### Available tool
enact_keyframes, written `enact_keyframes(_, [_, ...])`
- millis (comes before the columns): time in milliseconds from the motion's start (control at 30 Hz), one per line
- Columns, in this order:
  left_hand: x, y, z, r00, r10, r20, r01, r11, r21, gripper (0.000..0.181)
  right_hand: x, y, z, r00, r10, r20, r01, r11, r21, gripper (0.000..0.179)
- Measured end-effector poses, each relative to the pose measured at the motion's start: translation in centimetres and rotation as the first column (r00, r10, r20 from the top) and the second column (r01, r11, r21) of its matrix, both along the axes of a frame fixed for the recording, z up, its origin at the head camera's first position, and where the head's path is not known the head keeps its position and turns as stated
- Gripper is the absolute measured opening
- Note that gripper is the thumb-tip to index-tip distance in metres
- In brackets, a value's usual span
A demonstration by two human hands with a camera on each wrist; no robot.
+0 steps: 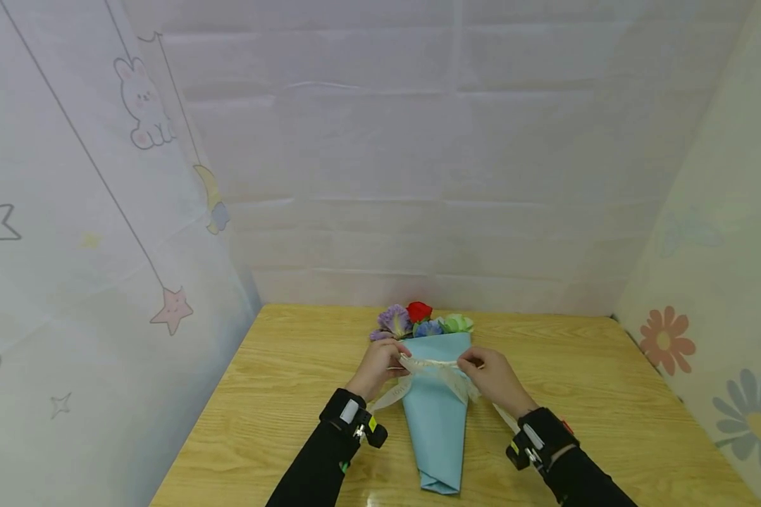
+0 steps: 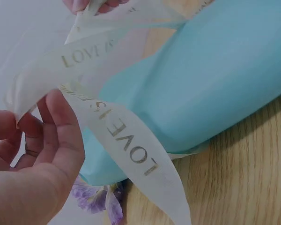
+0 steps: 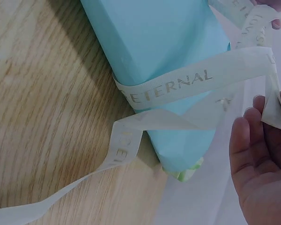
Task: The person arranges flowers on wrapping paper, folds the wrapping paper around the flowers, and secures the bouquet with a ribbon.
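A bouquet wrapped in light blue paper (image 1: 436, 422) lies on the table, its flowers pointing away from me. A sheer white ribbon (image 3: 178, 84) with gold lettering passes around the wrapping. My left hand (image 1: 379, 362) pinches the ribbon at the left side of the bouquet; in the left wrist view its thumb and fingers (image 2: 61, 112) are curled on the band. On the right side my right hand (image 1: 496, 377) pinches another stretch of ribbon between thumb and fingers. Between the hands the ribbon runs across the paper, and loose tails (image 2: 140, 159) hang down on both sides.
A red rose (image 1: 419, 311), a purple flower (image 1: 394, 321), a blue flower (image 1: 428, 328) and a green one (image 1: 456, 323) show at the bouquet's far end. The wooden table (image 1: 292, 380) meets pale hanging sheets (image 1: 368, 211) at the back and sides.
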State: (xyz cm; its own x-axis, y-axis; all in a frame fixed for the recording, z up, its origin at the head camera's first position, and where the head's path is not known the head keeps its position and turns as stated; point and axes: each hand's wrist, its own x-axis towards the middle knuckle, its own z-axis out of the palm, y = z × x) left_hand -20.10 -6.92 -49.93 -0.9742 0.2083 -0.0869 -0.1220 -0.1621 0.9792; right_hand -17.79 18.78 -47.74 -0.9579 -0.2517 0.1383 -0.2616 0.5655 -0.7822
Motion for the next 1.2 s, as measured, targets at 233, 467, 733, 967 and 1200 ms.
enact_keyframes(233, [-0.1,-0.5,-0.3,0.999,-0.021,0.033,0.021,1.000,-0.009,0.022,-0.1,0.1,-0.9,0.993,-0.083,0.080,0.091,0.990,-0.104,0.013])
enact_keyframes(467, [-0.2,-1.6,-0.8,1.000,0.003,0.007,-0.002,0.979,-0.204,0.027,-0.5,0.7,-1.6,0.961,-0.167,0.219,0.233,0.918,-0.322,0.025])
enact_keyframes(733, [0.2,-3.3,-1.0,0.999,-0.009,-0.051,-0.012,0.916,-0.401,0.022,-0.4,2.3,-3.0,0.912,-0.077,0.402,0.332,0.715,-0.615,0.022])
enact_keyframes(967, [0.4,-4.8,-1.4,0.994,-0.052,-0.099,-0.007,0.853,-0.523,0.015,-0.1,3.9,-3.8,0.900,0.073,0.429,0.246,0.728,-0.640,0.019])
enact_keyframes(1200, [0.7,-5.2,-1.7,0.993,-0.069,-0.100,-0.002,0.816,-0.578,0.015,-0.7,4.1,-2.8,0.924,0.063,0.377,0.030,0.971,-0.237,0.028])
